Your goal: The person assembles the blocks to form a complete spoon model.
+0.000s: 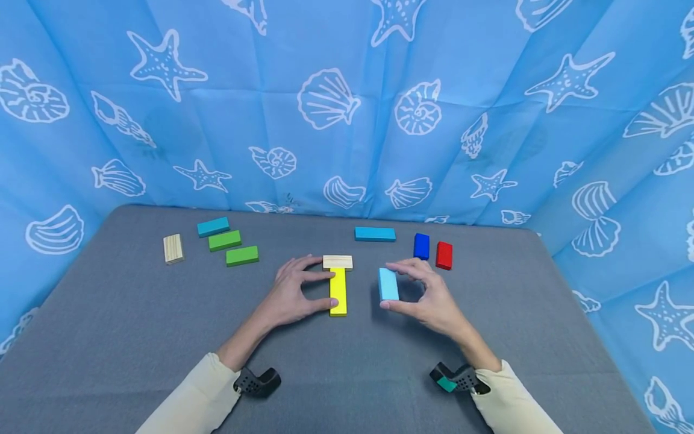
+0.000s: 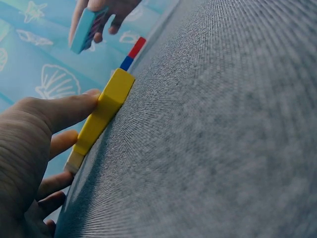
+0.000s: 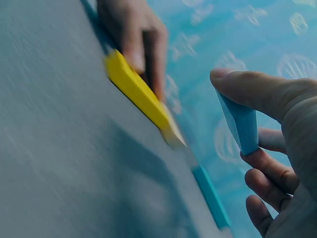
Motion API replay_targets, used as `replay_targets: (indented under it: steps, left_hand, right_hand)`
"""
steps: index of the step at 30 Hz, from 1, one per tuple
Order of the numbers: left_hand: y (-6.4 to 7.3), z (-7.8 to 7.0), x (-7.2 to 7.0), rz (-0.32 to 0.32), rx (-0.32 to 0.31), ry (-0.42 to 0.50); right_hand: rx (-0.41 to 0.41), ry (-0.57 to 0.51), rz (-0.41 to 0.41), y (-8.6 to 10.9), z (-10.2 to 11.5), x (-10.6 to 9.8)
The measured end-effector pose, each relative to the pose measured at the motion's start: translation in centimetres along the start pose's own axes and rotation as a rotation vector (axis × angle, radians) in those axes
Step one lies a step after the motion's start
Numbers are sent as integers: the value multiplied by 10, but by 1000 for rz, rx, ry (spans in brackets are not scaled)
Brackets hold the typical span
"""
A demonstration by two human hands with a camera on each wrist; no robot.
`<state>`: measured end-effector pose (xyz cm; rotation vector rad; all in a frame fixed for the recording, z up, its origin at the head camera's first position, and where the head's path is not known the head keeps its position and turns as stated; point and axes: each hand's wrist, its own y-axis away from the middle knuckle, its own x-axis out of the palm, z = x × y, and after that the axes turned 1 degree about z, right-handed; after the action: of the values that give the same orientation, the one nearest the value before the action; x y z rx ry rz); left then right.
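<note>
A yellow block lies lengthwise on the grey table, its far end against a plain wooden block set crosswise. My left hand rests beside them, its thumb and index finger touching the yellow block along its left side. Another left fingertip is right at the wooden block's left end. To the right, my right hand pinches a light blue block by its two ends, thumb at the near end, fingers at the far end. The right wrist view shows this block held above the table.
Behind the hands lie a blue block, a dark blue block and a red block. At the left are another blue block, two green blocks and a wooden block. A shell-print curtain hangs behind.
</note>
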<state>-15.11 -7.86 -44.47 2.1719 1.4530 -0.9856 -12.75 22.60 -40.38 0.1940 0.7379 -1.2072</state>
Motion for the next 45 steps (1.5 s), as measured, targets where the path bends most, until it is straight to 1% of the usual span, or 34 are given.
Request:
replay_targets:
  steps: [4, 7, 13, 17, 20, 23, 29, 45]
  left_hand:
    - [0, 0, 0, 2, -14, -17]
    - [0, -1, 0, 4, -20, -27]
    - [0, -2, 1, -2, -16, -41]
    - [1, -2, 1, -13, -1, -51]
    - [0, -2, 1, -14, -2, -53]
    - [0, -2, 1, -15, -3, -60]
    - [0, -3, 1, -16, -4, -58]
    - [0, -5, 0, -14, -5, -53]
  right_hand:
    - [-2, -23, 70, 2, 10, 19]
    - [-8, -43, 107, 4, 15, 31]
    - [-28, -49, 156, 8, 22, 52]
    - [-41, -56, 178, 11, 24, 63]
    - [-57, -58, 195, 13, 25, 69]
    - [-65, -55, 199, 14, 24, 73]
    - [-67, -39, 177, 15, 23, 78]
    - [-48, 5, 201, 15, 20, 81]
